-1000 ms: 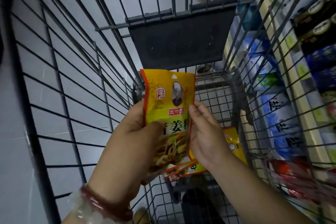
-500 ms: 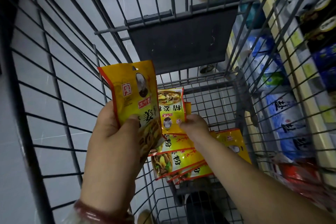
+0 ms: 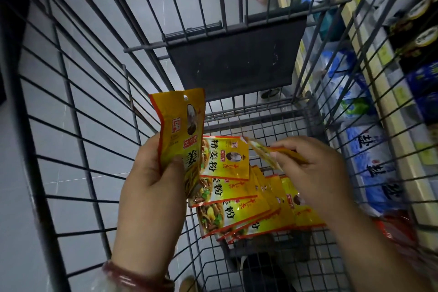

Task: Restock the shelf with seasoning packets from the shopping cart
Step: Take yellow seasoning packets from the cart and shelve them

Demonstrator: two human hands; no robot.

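The left hand (image 3: 151, 187) grips one upright yellow foil seasoning packet (image 3: 181, 125), thumb clamped across its face. At three o'clock, the right hand (image 3: 315, 173) pinches another yellow packet (image 3: 265, 153) above the fanned yellow pile (image 3: 239, 211) on the grey wire shopping cart (image 3: 78, 106) floor, with open room leftward.

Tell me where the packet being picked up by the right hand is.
In the head view, right of centre: the right hand pinches the packet by its edge, above the fanned pile in the cart.

The right hand (image 3: 315, 170) has now lifted another seasoning packet (image 3: 267, 154) off the pile (image 3: 239, 211).
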